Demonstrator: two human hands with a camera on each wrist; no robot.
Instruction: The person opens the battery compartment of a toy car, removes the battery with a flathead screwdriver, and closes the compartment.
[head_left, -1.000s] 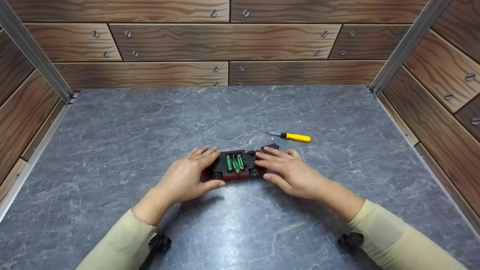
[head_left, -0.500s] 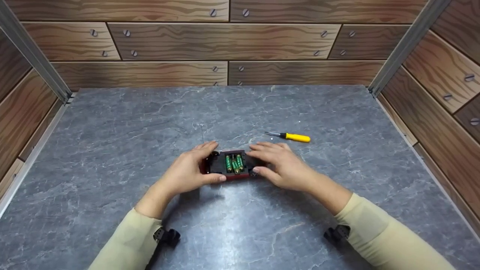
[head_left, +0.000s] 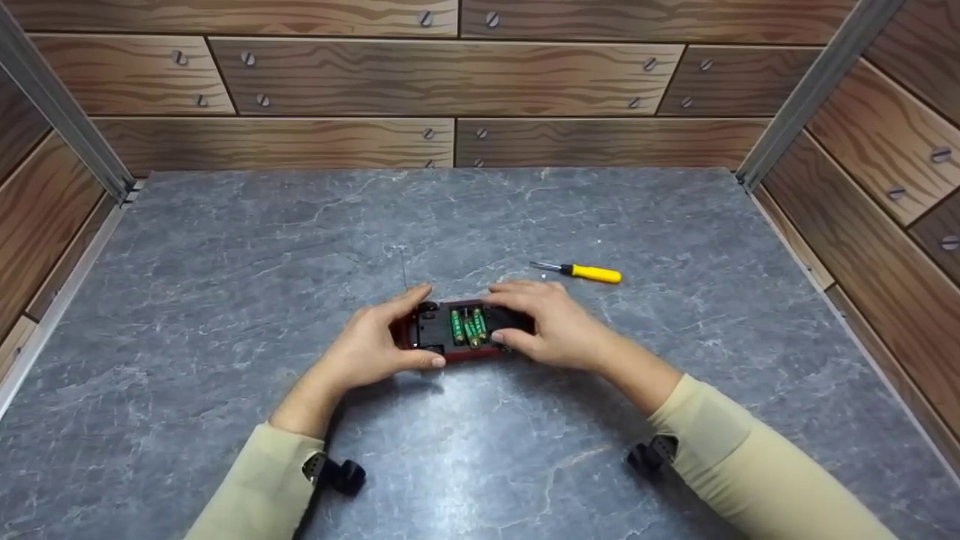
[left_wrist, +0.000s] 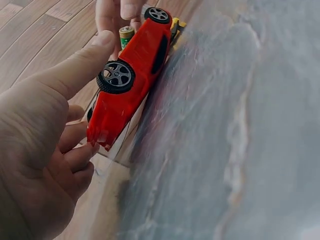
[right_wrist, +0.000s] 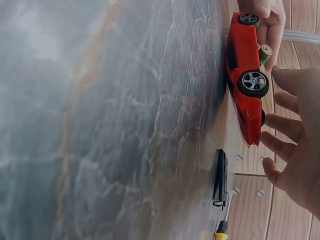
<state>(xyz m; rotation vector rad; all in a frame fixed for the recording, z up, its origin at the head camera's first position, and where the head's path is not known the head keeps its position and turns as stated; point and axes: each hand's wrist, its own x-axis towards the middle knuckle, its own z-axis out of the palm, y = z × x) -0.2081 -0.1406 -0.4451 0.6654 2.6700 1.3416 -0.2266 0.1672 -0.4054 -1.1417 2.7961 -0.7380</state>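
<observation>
A red toy car [head_left: 435, 330] lies upside down on the table, its black underside up. Several green batteries [head_left: 469, 326] sit in the uncovered compartment in its middle. My left hand [head_left: 367, 337] grips the car's left end, thumb along the near side and fingers round the far side. In the left wrist view its fingers curl at the end of the car [left_wrist: 137, 55]. My right hand [head_left: 559, 326] spans the right end, thumb over the underside. The right wrist view shows this hand [right_wrist: 305, 150] with loosely spread fingers close by the car [right_wrist: 245, 47]; contact is hard to tell.
A yellow-handled screwdriver [head_left: 596, 274] lies behind the right hand. A black plastic cover [right_wrist: 220, 177] rests on the table near it, seen in the right wrist view. Wood-patterned walls [head_left: 450, 75] enclose the grey marbled table [head_left: 300, 225] at the back and sides.
My right hand has slid left over the car's right end and now hides more of it. The left hand has shifted slightly at its end. The car stays in nearly the same place.
</observation>
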